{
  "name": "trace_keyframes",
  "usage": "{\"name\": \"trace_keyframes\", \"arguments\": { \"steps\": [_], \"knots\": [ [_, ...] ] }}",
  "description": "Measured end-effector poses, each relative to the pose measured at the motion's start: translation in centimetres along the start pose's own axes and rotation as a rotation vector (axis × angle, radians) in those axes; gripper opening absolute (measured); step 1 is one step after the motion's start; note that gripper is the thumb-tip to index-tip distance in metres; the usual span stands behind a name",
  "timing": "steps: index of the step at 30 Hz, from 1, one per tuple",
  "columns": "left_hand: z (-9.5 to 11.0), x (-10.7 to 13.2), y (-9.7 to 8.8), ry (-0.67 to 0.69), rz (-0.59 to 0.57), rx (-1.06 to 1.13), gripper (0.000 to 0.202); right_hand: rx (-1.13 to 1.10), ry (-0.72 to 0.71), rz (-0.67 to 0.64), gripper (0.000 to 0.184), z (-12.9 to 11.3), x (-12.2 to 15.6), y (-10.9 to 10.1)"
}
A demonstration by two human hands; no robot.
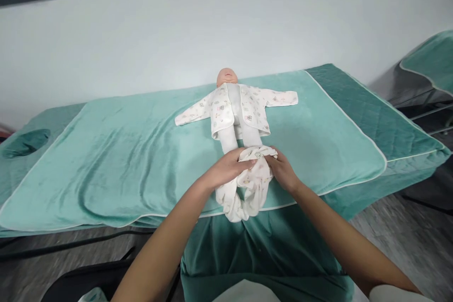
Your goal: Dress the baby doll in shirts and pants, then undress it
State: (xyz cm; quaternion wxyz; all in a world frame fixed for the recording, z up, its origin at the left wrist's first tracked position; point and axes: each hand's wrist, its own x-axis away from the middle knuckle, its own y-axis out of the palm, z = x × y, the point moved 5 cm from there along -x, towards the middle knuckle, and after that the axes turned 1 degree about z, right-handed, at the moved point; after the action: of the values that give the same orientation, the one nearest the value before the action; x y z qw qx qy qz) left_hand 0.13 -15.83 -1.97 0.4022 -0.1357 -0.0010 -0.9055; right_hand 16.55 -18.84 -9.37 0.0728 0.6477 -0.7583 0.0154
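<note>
White cotton baby trousers (252,180) with a small coloured print are bunched into a soft heap at the lower legs of a bald plastic baby doll (231,104). The doll lies on its back on a smooth teal plush towel (123,160), which covers a quilted teal massage bed (371,118). Its long axis runs straight away from the person: the head is far, by the pale wall, and the legs point to the near edge of the towel. It wears an open white printed jacket (221,111) with the sleeves spread out.

The left hand (226,170) grips the left side of the heap and the right hand (283,172) grips the right side. The fingers (247,163) of both hands are curled closed on the upper rim of the cloth, so the trousers lie directly between the two hands, and neither hand is nearer. The lower part hangs over the towel edge, toward the person. Whether the doll's feet are inside cannot be seen.
</note>
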Motion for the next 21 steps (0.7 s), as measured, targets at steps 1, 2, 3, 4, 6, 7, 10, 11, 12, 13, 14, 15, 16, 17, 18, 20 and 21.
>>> {"name": "trace_keyframes", "arguments": {
  "steps": [1,2,3,4,6,7,10,11,12,13,14,15,16,17,18,20,21],
  "knots": [
    [-0.1,-0.1,-0.1,-0.017,-0.035,0.067,0.039,-0.003,-0.046,0.019,0.028,-0.3,-0.4,-0.1],
    [-0.1,-0.2,-0.2,-0.03,-0.066,0.119,0.042,0.0,-0.095,0.036,0.027,-0.7,-0.9,-0.1],
    [-0.1,-0.3,-0.4,-0.037,-0.086,0.159,0.045,0.002,-0.141,0.055,0.025,-1.1,-1.5,-0.2],
    [0.0,-0.5,-0.7,-0.041,-0.093,0.191,0.049,0.001,-0.178,0.064,0.024,-1.4,-2.1,-0.1],
    [0.2,-1.1,-1.5,-0.045,-0.059,0.237,0.052,-0.024,-0.223,0.047,0.023,-1.8,-3.6,0.1],
    [0.3,-1.5,-2.0,-0.042,-0.018,0.246,0.051,-0.044,-0.234,0.032,0.022,-1.9,-4.4,0.3],
    [0.7,-3.0,-3.6,0.004,0.125,0.186,0.043,-0.079,-0.251,0.028,0.025,-2.0,-6.6,0.6],
    [0.9,-3.6,-4.1,0.033,0.17,0.14,0.038,-0.069,-0.251,0.043,0.027,-1.9,-7.3,0.7],
    [1.0,-4.1,-4.5,0.067,0.211,0.094,0.034,-0.047,-0.25,0.057,0.028,-1.8,-7.9,0.7],
    [1.2,-4.6,-4.9,0.101,0.248,0.054,0.03,-0.02,-0.25,0.068,0.029,-1.7,-8.5,0.7],
    [1.3,-5.1,-5.2,0.133,0.282,0.02,0.027,0.009,-0.252,0.079,0.029,-1.7,-9.0,0.7],
    [1.4,-5.6,-5.5,0.164,0.316,-0.01,0.024,0.035,-0.262,0.089,0.028,-1.7,-9.5,0.7],
    [1.5,-6.0,-5.8,0.192,0.35,-0.04,0.021,0.057,-0.281,0.102,0.027,-1.8,-9.9,0.8],
    [1.7,-6.4,-6.0,0.218,0.387,-0.079,0.019,0.071,-0.305,0.12,0.026,-2.0,-10.2,0.7],
    [1.8,-6.7,-6.2,0.239,0.426,-0.129,0.017,0.079,-0.327,0.139,0.024,-2.1,-10.5,0.7],
    [2.3,-7.3,-6.6,0.279,0.508,-0.253,0.015,0.085,-0.341,0.18,0.022,-2.4,-11.1,0.8],
    [2.5,-7.6,-6.7,0.302,0.546,-0.321,0.016,0.083,-0.335,0.194,0.021,-2.4,-11.4,0.8]
  ]
}}
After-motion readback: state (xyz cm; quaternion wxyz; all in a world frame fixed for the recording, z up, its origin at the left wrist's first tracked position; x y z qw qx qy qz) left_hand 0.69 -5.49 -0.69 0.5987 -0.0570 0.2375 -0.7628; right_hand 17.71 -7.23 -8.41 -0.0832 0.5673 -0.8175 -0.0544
